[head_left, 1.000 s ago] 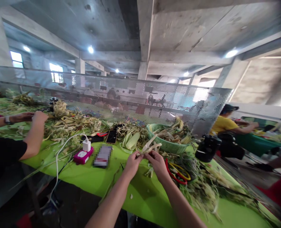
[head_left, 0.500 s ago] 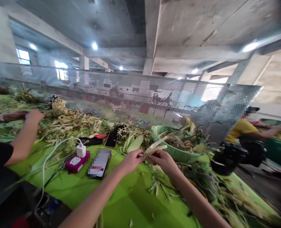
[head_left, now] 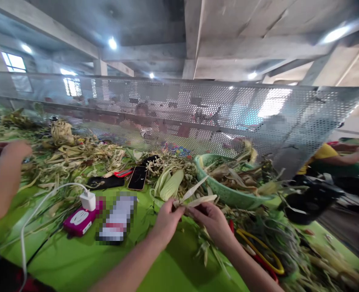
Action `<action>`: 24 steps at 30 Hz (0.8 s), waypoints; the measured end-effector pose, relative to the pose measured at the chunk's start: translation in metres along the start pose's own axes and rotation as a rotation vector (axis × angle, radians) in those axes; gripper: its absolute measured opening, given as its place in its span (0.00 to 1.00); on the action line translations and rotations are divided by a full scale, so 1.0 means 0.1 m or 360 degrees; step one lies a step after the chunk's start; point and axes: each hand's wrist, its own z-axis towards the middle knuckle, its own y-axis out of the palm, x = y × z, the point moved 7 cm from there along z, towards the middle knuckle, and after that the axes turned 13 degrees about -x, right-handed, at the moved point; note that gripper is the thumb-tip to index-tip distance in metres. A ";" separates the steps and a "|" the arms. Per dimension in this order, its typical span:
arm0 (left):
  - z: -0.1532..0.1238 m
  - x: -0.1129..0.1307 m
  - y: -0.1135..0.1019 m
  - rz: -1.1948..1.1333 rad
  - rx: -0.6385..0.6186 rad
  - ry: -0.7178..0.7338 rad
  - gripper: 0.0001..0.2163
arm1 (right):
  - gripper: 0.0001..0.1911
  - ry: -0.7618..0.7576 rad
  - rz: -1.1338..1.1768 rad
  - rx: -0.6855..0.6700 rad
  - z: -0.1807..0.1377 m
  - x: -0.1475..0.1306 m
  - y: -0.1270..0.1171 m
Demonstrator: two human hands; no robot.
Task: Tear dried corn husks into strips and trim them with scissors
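Strips of pale corn husk (head_left: 201,200) fan out between my two hands over the green table (head_left: 167,271). My left hand (head_left: 168,219) pinches the strips at their gathered end. From the other side my right hand (head_left: 210,219) grips the same husk, its thumb and fingers pressed together. Just beyond my fingers lies a bundle of wide, light green husks (head_left: 171,184). A green plastic basket (head_left: 225,194) filled with dry husks stands beyond my right hand.
A phone with a lit screen (head_left: 118,219) and a magenta power strip (head_left: 81,221) with a white charger lie left. A dark phone (head_left: 137,178) is behind them. Yellow-handled pliers (head_left: 273,259) lie by my right forearm. A co-worker's arm (head_left: 6,174) reaches in from the left. A perforated metal screen (head_left: 106,109) borders the back.
The camera view has shifted, bringing the table items closer and lower. My hands still hold the husk, with its strips now spread further apart. The co-worker's hand at left has moved.
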 end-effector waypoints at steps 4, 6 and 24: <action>-0.02 0.08 0.01 -0.0037 -0.0194 0.0061 0.08 | 0.15 0.0118 0.0216 -0.0009 -0.01 0.01 0.05; -0.02 0.12 0.03 -0.0100 -0.0321 0.0095 0.08 | 0.16 0.0186 0.0296 -0.0055 -0.01 0.04 0.08; -0.02 0.03 0.04 -0.0609 -0.0154 -0.0109 0.11 | 0.14 -0.0001 -0.0150 0.0008 -0.01 -0.09 0.15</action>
